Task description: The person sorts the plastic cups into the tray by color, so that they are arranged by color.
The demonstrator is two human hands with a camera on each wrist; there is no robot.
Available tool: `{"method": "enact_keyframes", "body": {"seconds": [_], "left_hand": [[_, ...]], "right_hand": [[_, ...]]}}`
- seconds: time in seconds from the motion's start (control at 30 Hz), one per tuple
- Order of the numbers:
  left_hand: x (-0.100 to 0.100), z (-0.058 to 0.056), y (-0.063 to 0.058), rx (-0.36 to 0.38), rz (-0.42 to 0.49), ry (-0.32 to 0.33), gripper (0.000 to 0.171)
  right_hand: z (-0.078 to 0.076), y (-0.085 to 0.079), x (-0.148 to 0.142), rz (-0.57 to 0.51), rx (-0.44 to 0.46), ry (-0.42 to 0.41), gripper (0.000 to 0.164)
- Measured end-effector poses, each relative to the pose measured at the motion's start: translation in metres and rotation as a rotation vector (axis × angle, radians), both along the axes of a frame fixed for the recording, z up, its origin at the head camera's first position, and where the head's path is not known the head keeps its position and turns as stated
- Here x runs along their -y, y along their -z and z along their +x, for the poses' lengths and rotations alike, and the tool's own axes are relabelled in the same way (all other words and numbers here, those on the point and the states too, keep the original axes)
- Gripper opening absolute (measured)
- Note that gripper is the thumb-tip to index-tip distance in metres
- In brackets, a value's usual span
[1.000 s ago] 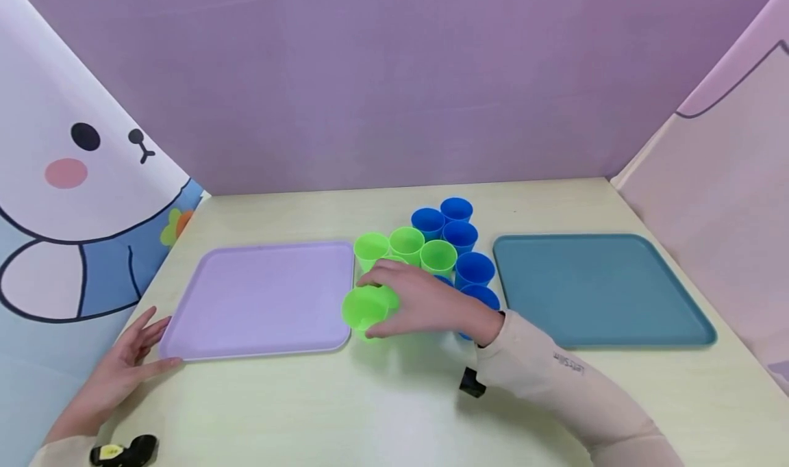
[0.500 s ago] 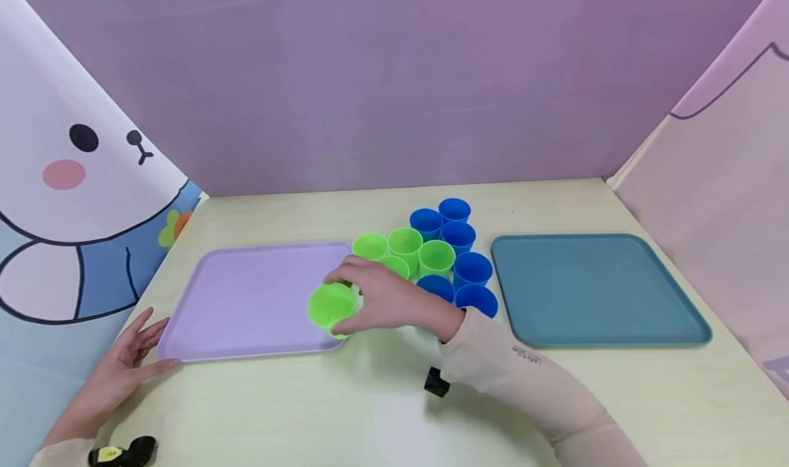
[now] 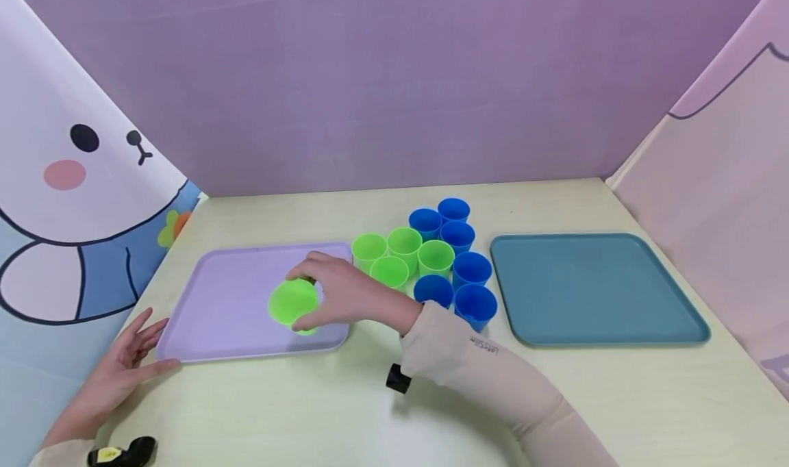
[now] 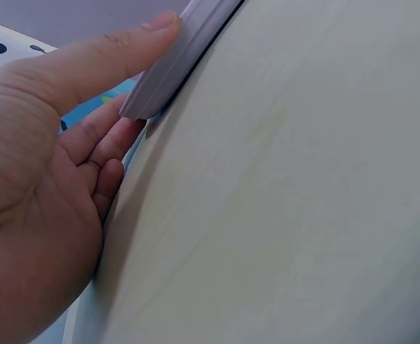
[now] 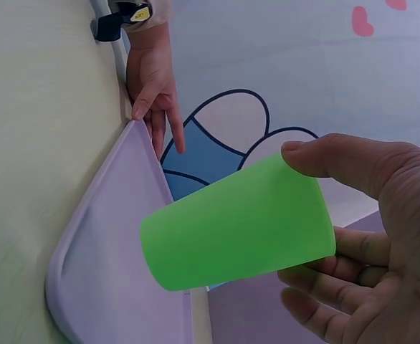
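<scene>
My right hand (image 3: 345,290) holds a green plastic cup (image 3: 293,303) above the lavender tray (image 3: 222,303). In the right wrist view, the thumb and fingers pinch the cup (image 5: 239,226) near its rim, and it leans with its base toward the tray. At the tray's near left corner rests my left hand (image 3: 123,364). Its thumb (image 4: 110,61) touches the tray edge (image 4: 174,64), while the loosely extended fingers lie along the other side of the corner. Several green cups (image 3: 390,272) stand upright right of the tray, touching or close to several blue cups (image 3: 472,268).
A teal tray (image 3: 604,289) lies on the right of the pale wooden table (image 3: 296,412). Purple cloth (image 3: 394,83) hangs behind the table, with printed cloth panels at both sides.
My right hand has carried the green cup leftward from beside the grouped cups to over the lavender tray. My left hand has stayed at the tray corner.
</scene>
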State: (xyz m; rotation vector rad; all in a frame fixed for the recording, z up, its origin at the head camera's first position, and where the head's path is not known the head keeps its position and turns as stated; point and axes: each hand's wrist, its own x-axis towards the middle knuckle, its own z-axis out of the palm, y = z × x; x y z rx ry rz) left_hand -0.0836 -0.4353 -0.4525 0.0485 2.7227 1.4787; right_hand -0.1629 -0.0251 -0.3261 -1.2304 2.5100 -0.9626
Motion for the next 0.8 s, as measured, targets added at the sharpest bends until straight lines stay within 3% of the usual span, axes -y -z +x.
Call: {"method": "enact_keyframes", "body": {"seconds": [0.47,0.8], "left_hand": [[0.001,0.0,0.0,-0.004,-0.003,0.005,0.099],[0.002,-0.002,0.001,0.008,-0.001,0.001,0.1]], "right_hand": [[-0.013,-0.001,0.043,-0.016,-0.011,0.031,0.067],[-0.025,0.012,0.065,-0.04,-0.003,0.053,0.065]]}}
